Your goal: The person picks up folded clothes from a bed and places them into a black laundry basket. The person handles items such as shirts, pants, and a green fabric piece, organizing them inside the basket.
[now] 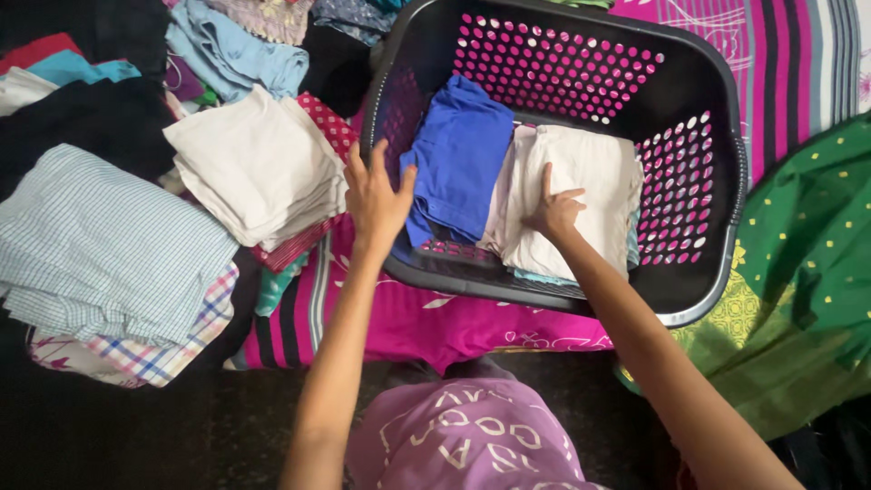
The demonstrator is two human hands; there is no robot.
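A black laundry basket [708, 109] with round holes stands on a pink striped bedsheet. Inside lie a folded blue garment [463, 154] on the left and a folded cream garment [590, 181] on the right. My right hand [553, 213] rests flat on the cream garment, fingers pointing up. My left hand [376, 195] hovers with fingers spread at the basket's left rim, beside the blue garment and holding nothing. A stack of folded cream clothes [254, 163] sits just left of that hand.
Folded checked shirts [109, 245] lie at the left, over a plaid piece [154, 354]. Light blue clothes [231, 50] and dark clothes [82, 118] pile up behind them. A green dotted cloth [807, 263] lies to the right of the basket.
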